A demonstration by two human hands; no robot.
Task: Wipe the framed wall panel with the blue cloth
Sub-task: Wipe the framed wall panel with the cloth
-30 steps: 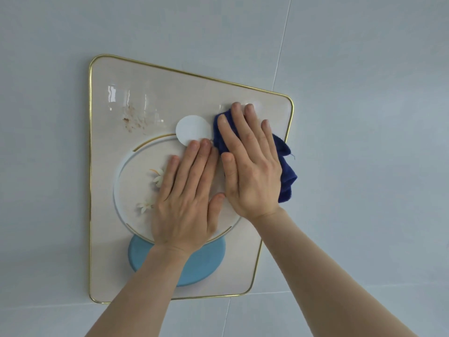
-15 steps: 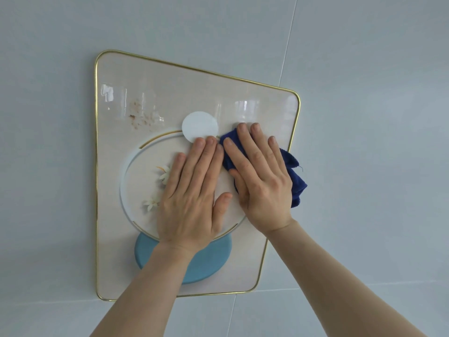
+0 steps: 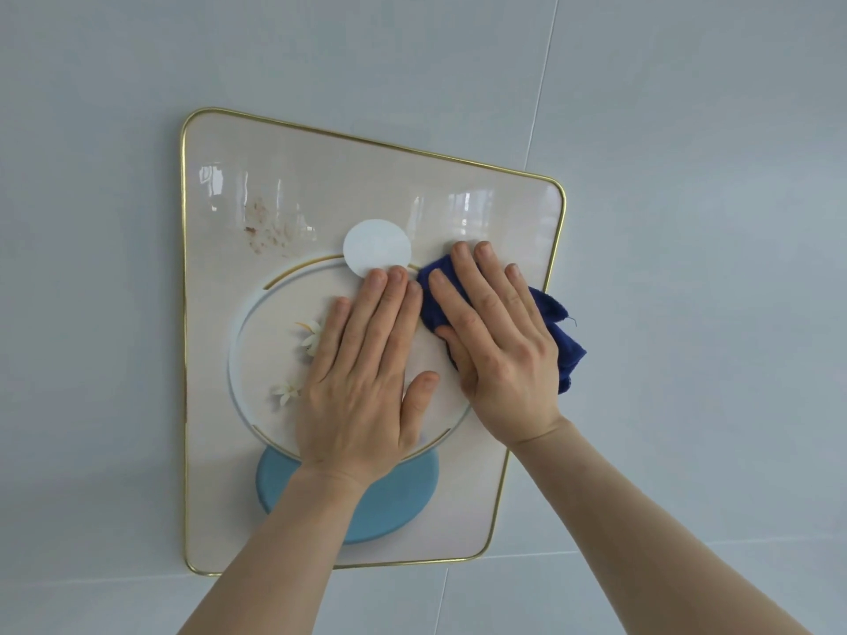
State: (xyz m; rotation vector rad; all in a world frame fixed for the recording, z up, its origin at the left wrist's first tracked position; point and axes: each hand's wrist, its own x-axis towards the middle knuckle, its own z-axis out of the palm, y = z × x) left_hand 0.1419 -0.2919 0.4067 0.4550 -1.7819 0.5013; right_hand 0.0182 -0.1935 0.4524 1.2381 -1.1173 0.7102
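A cream wall panel [image 3: 220, 428] with a thin gold frame hangs on the pale tiled wall. It shows a large ring, a white disc [image 3: 373, 242] and a light blue disc [image 3: 389, 506]. Brownish smudges [image 3: 268, 229] mark its upper left. My right hand [image 3: 495, 341] lies flat on the dark blue cloth [image 3: 561, 346], pressing it against the panel's right side. My left hand [image 3: 362, 382] rests flat on the panel's middle, fingers together, holding nothing.
Pale grey wall tiles [image 3: 687, 222] surround the panel, with thin grout lines running down the right and across below. Window reflections glint on the glossy top of the panel.
My right hand with the cloth has slid down the panel's right side from near the top edge. The left hand stayed in place. The view shifted slightly.
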